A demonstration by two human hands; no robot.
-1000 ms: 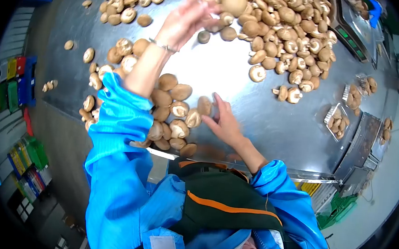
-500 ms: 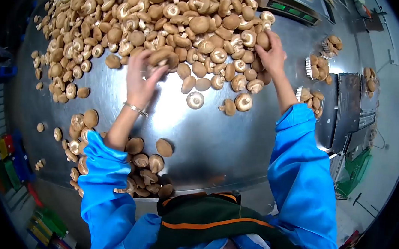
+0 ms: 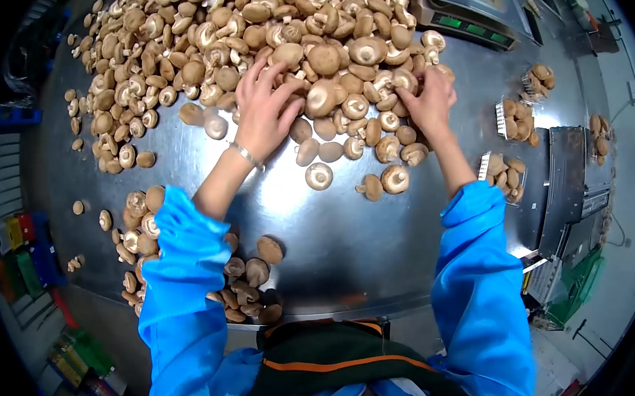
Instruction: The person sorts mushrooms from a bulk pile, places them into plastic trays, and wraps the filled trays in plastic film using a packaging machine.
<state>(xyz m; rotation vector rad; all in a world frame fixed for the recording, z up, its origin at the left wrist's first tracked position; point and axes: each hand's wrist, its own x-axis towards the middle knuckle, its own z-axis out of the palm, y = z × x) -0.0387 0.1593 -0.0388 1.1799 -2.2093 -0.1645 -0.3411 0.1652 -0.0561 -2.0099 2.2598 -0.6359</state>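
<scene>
A big heap of brown-capped shiitake mushrooms [image 3: 324, 59] covers the far part of the metal table. My left hand [image 3: 263, 117] lies over the heap's near edge, fingers spread and pointing away from me, with no mushroom visible in its grasp. Close to its thumb is a wide-capped mushroom [image 3: 321, 98]. At the heap's right edge, my right hand [image 3: 432, 107] has its thumb and fingers apart, touching or nearly touching a mushroom [image 3: 404, 80]. A pale, slightly blurred mushroom [image 3: 215, 126] sits left of my left wrist.
A smaller group of mushrooms [image 3: 246, 293] lies near the front edge, partly behind my left sleeve. A digital scale [image 3: 468, 24] stands at the back right. Along the right are filled punnets [image 3: 514, 122] of mushrooms. Bare metal tabletop [image 3: 337, 236] shows between my forearms.
My left hand has let go of the large mushroom and moved right over the heap. A blurred pale mushroom now shows left of it. My right hand has shifted slightly down, fingers looser.
</scene>
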